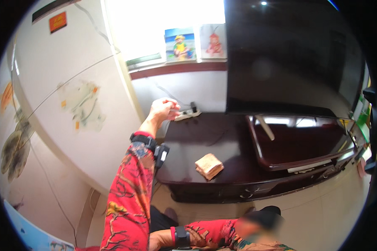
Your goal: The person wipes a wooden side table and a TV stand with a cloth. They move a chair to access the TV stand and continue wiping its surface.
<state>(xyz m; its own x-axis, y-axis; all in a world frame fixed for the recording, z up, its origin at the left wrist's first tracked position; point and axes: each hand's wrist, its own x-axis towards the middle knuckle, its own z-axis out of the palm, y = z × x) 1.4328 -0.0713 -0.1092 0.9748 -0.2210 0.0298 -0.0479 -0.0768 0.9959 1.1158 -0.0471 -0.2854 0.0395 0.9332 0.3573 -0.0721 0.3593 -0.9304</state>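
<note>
My left hand reaches forward over the far left corner of a dark, glossy wooden cabinet. Its fingers are bent together, and whatever may be between them is too small to make out. Close by the fingertips lies a white power strip with a black plug in it. My right forearm crosses low in front of me, and only part of my right hand shows behind the left sleeve, its fingers hidden. A folded tan cloth-like stack rests near the cabinet's front edge.
A large black television stands at the back right, above a raised glossy board. Two pictures lean on the windowsill. A tall white refrigerator-like panel rises on the left. Near the lower edge is a dark rounded thing, partly blurred.
</note>
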